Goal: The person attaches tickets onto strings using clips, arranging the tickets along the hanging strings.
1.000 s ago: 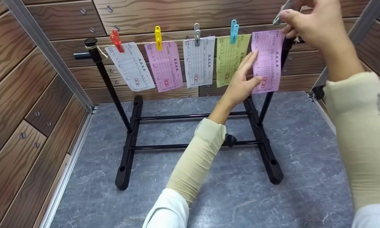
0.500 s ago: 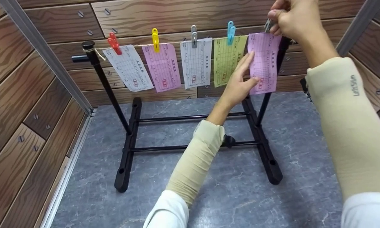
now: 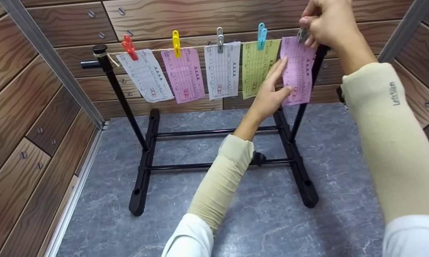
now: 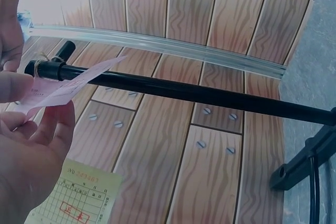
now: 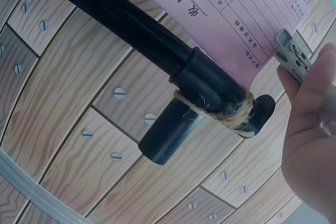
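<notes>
A pink receipt slip (image 3: 298, 71) hangs at the right end of the twine (image 3: 200, 47). My left hand (image 3: 268, 94) pinches its lower left side, thumb in front and fingers behind, as the left wrist view shows on the slip (image 4: 68, 90). At the slip's top edge my right hand (image 3: 331, 26) pinches a grey clothespin (image 3: 301, 35) between thumb and fingers. In the right wrist view the clothespin (image 5: 292, 55) has its tip over the paper. Just left of my left hand hangs a yellow-green slip (image 3: 259, 67) under a blue clothespin (image 3: 262, 37).
Further left, white and pink slips hang from red (image 3: 129, 47), yellow (image 3: 176, 43) and grey pegs (image 3: 220, 40). The twine is tied to the posts of a black metal stand (image 3: 125, 100). Wood-patterned panels (image 3: 68, 21) surround a grey marbled tabletop (image 3: 271, 221).
My right hand has moved left and slightly down with the grey clothespin, from beside the post to the top edge of the pink slip. My left hand has kept its grip.
</notes>
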`<state>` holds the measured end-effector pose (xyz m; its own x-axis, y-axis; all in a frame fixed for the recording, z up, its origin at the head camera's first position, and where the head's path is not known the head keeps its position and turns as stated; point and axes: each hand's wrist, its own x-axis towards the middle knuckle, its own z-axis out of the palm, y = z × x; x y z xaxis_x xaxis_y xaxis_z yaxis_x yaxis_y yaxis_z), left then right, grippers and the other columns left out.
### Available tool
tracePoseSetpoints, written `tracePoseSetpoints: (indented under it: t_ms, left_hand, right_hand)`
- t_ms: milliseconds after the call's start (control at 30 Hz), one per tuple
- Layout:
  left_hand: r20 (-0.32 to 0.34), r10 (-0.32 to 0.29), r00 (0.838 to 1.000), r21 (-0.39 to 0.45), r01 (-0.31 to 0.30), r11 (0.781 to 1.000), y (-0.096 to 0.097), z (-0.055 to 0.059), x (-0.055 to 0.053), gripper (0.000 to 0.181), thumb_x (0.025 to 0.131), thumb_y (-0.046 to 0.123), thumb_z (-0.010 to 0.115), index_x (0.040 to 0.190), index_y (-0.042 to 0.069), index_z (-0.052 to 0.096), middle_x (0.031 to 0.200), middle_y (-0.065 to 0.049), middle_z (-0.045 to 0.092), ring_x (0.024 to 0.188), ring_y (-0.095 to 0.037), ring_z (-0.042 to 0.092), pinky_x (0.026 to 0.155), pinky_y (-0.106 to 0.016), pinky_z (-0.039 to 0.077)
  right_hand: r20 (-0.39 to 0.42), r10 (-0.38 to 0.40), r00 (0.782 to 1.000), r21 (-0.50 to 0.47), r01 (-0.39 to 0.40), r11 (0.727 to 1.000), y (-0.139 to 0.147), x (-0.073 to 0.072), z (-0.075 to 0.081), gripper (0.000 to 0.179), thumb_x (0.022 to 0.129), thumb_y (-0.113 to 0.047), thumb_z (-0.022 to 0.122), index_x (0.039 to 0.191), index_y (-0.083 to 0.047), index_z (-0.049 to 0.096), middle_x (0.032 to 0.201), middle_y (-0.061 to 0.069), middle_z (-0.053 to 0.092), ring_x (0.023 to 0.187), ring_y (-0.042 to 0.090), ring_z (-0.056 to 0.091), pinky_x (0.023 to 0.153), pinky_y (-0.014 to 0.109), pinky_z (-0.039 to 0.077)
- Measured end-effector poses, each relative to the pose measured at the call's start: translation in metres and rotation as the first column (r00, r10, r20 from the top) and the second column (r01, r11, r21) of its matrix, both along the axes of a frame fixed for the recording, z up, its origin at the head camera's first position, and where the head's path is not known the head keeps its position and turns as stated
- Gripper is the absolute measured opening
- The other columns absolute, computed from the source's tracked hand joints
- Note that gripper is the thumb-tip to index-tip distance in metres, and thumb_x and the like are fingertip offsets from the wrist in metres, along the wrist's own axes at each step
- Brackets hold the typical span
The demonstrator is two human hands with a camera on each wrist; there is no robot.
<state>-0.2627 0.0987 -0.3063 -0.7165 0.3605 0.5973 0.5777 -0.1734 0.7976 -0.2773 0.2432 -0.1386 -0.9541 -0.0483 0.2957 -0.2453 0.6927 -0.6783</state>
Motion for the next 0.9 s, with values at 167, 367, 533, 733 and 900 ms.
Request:
tracePoseSetpoints:
  t_ms: [167,367,533,733,900]
  left_hand:
    - [-0.029,0.016,0.999,-0.017,-0.017,1.0,-0.0006,0.0004,-0.0004,0.077,0.087,-0.006,0.059,0.157,-0.003,0.026,0.162,-0.023,0.021,0.136,-0.008,0.037,0.108,-0.021,0.033]
    - [-0.036,0.04,0.999,-0.035,-0.041,0.999,-0.0011,0.0,-0.0012,0.078,0.088,-0.007,0.059,0.158,-0.001,0.026,0.162,-0.021,0.022,0.14,-0.007,0.029,0.112,-0.02,0.027]
    - [-0.043,0.045,0.998,-0.041,-0.047,0.998,-0.0007,-0.0002,-0.002,0.077,0.088,-0.009,0.059,0.157,-0.001,0.027,0.162,-0.023,0.022,0.14,-0.008,0.03,0.111,-0.021,0.028]
    - [-0.043,0.05,0.998,-0.061,-0.052,0.997,-0.0001,0.0006,-0.0022,0.077,0.088,-0.01,0.058,0.158,-0.001,0.027,0.162,-0.023,0.021,0.143,-0.008,0.025,0.112,-0.021,0.026]
    - [-0.036,0.054,0.998,-0.072,-0.056,0.996,0.0001,0.0019,-0.0005,0.077,0.089,-0.009,0.059,0.158,0.0,0.026,0.163,-0.022,0.02,0.144,-0.009,0.025,0.111,-0.021,0.027]
  right_hand:
    - [0.024,-0.001,1.0,0.005,0.001,1.0,-0.0008,-0.001,-0.001,0.006,0.1,-0.004,0.057,0.094,-0.004,0.058,0.073,-0.001,0.06,0.043,0.008,0.06,0.044,0.023,0.053]
    - [0.024,-0.007,1.0,0.035,0.006,0.999,0.0014,0.0001,-0.0043,0.003,0.101,-0.006,0.057,0.098,-0.005,0.057,0.078,0.001,0.061,0.045,0.008,0.062,0.046,0.024,0.054]
    - [0.037,-0.01,0.999,0.036,0.009,0.999,0.0026,0.0006,-0.0048,0.004,0.101,-0.007,0.056,0.099,-0.01,0.056,0.083,0.003,0.062,0.047,0.01,0.064,0.047,0.026,0.055]
    - [0.064,0.0,0.998,0.032,-0.002,0.999,0.0037,0.0026,-0.0043,0.009,0.102,-0.011,0.056,0.11,-0.006,0.055,0.087,0.003,0.062,0.048,0.011,0.065,0.048,0.027,0.055]
    - [0.098,0.027,0.995,-0.011,-0.026,1.0,0.0057,0.0048,-0.0037,0.027,0.102,-0.014,0.058,0.124,0.002,0.054,0.088,0.002,0.061,0.048,0.011,0.065,0.048,0.028,0.056]
